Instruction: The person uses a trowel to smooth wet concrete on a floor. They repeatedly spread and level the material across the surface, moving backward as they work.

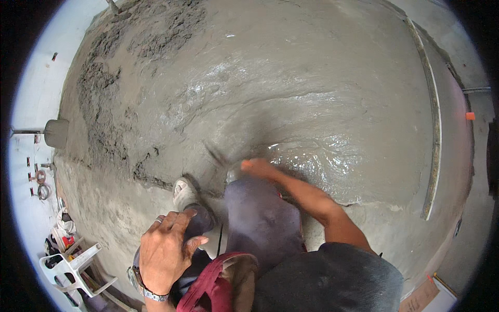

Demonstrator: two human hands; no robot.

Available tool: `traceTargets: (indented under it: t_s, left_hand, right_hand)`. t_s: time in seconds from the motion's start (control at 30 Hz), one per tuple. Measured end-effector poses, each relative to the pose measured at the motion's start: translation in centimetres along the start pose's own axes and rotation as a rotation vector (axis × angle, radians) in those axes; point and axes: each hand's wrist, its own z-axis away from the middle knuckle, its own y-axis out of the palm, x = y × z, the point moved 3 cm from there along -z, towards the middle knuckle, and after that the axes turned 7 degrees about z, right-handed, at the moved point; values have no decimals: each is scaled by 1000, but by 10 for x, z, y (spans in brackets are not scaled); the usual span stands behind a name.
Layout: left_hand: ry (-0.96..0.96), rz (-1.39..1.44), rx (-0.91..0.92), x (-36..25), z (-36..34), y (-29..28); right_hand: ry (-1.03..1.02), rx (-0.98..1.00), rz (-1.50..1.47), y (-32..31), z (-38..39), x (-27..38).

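Note:
My right hand (260,169) reaches down past my knee, low over wet grey mortar (291,119). It is smeared by motion and closed around an orange handle end (246,165), apparently a trowel's. A thin dark blurred edge (214,154) beside it looks like the blade; the rest is hidden. Around that hand the mortar is shiny with water and marked by curved strokes. My left hand (165,255), with a watch (143,286) at the wrist, hangs over my left leg. Its fingers are spread and hold nothing.
Rough mortar (101,99) lies at the far left, with a shovel (56,133) by its edge. A long straightedge (435,119) rests along the right side. A white plastic chair (73,268) stands lower left. My shoe (184,193) is at the mortar's near edge.

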Motion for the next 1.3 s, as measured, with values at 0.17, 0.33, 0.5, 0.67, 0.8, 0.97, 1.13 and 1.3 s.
traceTargets:
  t_s: [0.17,0.33,0.5,0.67,0.8,0.97,1.13,1.3]
  left_hand:
    - [39,11,-13,-2,-3,-1]
    - [67,28,13,-2,-6,-1]
    - [73,-25,25,-12,-7,-8]
    - [68,59,-11,-18,-6,-8]
    - [49,27,1,-7,-5,-5]
    - [8,-7,28,-7,-14,3]
    - [20,-36,26,0,-13,15]
    - [-84,-168,206,18,-12,43]
  right_hand:
    - [12,20,215,32,16,-81]
    - [700,-429,-154,-125,164,-139]
    - [939,-781,-288,-203,245,-207]
    - [790,-1389,-939,-227,238,-214]
    - [412,-1350,-967,-209,183,-103]
    - [373,-879,-599,-94,97,-74]
    - [621,-555,-281,-38,32,-114]
    - [405,-327,-707,-37,40,-78]
